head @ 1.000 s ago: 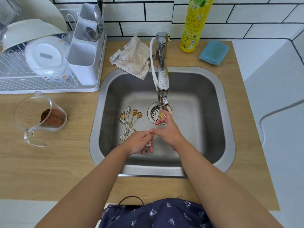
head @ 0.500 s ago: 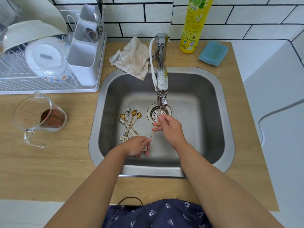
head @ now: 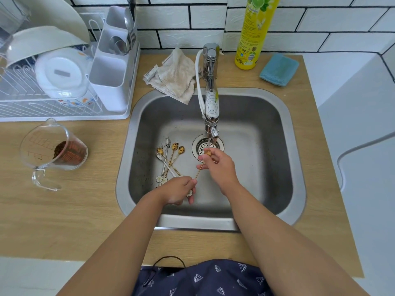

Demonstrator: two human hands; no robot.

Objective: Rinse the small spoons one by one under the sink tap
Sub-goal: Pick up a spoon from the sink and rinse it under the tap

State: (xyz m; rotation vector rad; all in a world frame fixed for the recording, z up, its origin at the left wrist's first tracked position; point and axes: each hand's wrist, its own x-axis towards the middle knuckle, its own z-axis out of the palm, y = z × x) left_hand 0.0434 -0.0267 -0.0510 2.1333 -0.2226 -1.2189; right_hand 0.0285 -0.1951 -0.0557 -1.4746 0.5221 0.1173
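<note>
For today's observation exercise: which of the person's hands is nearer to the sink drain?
Right. The right hand is just in front of the drain, its fingers at the spoon bowl under the tap. The left hand is farther toward the near-left, pinching the spoon's handle end.

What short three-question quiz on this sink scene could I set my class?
1. True or false: the left hand grips the handle end of the gold spoon.
2. Where is that spoon's bowl? A) in the jug B) under the tap C) on the sponge
3. Fill in: the other spoons lie on the sink floor, to the ___ of the drain.

Key: 1 true; 2 B; 3 left. The right hand touches the bowl.
</note>
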